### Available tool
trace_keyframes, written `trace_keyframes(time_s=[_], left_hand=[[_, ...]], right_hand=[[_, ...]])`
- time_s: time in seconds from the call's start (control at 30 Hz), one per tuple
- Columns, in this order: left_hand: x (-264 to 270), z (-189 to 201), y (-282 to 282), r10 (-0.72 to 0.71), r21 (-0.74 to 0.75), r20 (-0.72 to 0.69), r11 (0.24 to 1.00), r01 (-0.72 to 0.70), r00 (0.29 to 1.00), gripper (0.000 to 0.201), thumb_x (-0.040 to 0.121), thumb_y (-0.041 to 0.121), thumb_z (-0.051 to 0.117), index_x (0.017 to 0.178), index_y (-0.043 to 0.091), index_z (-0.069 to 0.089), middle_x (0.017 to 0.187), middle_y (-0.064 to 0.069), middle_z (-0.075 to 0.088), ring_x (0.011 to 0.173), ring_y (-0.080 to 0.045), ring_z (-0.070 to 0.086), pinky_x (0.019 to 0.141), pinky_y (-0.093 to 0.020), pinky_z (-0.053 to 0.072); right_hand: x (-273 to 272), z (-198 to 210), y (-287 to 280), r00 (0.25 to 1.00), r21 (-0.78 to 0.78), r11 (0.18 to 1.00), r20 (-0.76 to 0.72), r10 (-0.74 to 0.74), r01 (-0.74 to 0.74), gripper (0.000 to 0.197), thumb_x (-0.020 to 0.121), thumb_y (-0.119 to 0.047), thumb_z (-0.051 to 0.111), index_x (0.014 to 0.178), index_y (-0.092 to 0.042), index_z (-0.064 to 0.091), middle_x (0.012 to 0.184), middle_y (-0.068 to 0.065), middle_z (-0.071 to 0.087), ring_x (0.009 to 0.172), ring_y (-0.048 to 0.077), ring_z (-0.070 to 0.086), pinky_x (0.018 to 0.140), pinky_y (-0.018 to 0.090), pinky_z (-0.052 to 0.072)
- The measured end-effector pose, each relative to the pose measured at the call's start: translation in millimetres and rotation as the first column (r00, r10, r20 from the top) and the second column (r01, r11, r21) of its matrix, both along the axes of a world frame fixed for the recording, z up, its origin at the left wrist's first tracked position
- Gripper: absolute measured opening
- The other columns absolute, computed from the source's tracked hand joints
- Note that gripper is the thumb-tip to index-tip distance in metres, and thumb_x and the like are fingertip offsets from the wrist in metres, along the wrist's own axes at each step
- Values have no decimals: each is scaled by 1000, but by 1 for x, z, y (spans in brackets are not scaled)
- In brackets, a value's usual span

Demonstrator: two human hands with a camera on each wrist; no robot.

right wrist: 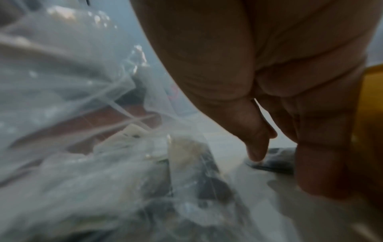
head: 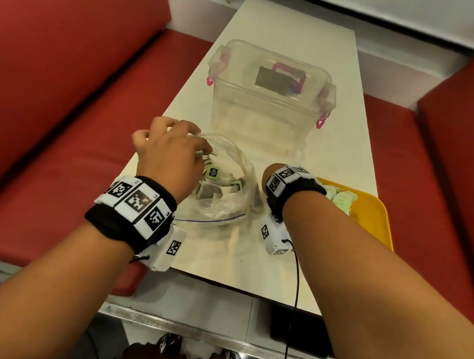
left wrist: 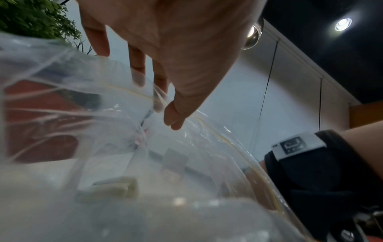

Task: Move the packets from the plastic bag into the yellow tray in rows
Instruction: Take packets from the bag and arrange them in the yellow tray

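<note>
A clear lidded box (head: 270, 94) stands on the white table (head: 348, 150) between red benches (head: 64, 77).

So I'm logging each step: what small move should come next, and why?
Probably the right hand reaches into the plastic bag for one packet. The left hand pinches the bag's rim, the mouth gapes, and the yellow tray shows no packets yet.

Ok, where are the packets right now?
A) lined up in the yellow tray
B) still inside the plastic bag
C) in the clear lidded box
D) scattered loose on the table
B: the packets lie inside the open bag, whose rim the left hand holds; the tray shows only something pale green, no rows.
</note>
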State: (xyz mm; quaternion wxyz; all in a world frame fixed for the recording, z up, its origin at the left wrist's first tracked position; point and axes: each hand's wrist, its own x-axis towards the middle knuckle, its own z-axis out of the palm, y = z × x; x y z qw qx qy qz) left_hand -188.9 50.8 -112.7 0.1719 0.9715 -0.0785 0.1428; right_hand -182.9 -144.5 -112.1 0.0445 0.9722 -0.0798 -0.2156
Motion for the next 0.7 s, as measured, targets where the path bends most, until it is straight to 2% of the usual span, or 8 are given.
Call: trace_keyframes(time_s=[0.07,0.13,0.27,0.33,0.43,0.5,0.63,0.7], left_hand=[[3,-1,3,-21,-15,-33,1000,20,999,17,87,27,62,95,38,72,117,15,59,123,-22,37,100,-49,24],[4,-2,4,-35,-39,-65,999,33,997,16,89,29,61,96,38,71,114,16,59,122,-21,37,105,-54,23],[6,-4,7,-61,-73,-96,996,54,994,16,90,30,58,97,38,71,115,16,59,122,-21,38,106,-56,21],[7,-5,7,-71,-79,-105,995,62,992,17,91,30,58,98,38,70,115,16,58,121,-21,38,106,-56,22],[8,-6,7,-82,-75,-99,994,75,992,17,90,30,57,99,37,70,116,15,58,121,-21,38,106,-55,23],[9,-6,6,-86,-74,-93,994,80,992,17,91,30,57,99,36,70,116,15,58,121,-21,38,106,-54,23],[8,-7,3,-97,-78,-83,993,91,992,17,90,29,57,99,36,70,118,13,57,122,-21,37,107,-53,22],[6,-7,1,-100,-92,-65,991,94,993,17,89,28,59,99,35,71,124,10,55,124,-23,37,106,-51,24]], right_hand=[[-4,-7,5,995,43,995,-5,-95,95,38,97,-11,38,130,6,48,126,27,51,112,42,55,88,46,50],[0,-16,8,996,25,996,-30,-87,88,38,96,-10,41,130,3,52,126,24,55,113,40,56,88,46,50],[14,-23,8,974,289,932,-22,-223,220,36,93,-13,53,127,0,56,134,20,53,123,34,50,78,31,37],[16,-25,8,970,335,914,2,-243,228,36,92,-13,56,126,-1,57,133,18,54,123,32,51,76,30,34],[16,-29,7,941,420,858,31,-338,294,35,91,-15,57,124,-2,59,131,18,55,121,33,52,81,32,40],[15,-32,4,936,433,850,36,-350,301,35,90,-15,58,123,-2,59,130,18,56,120,33,53,87,34,43],[12,-34,0,936,423,856,48,-349,297,35,90,-16,59,122,-3,59,128,17,57,118,32,54,78,31,39],[11,-33,-1,943,409,870,62,-327,275,35,89,-16,59,121,-2,60,126,17,58,117,32,55,80,32,42]])
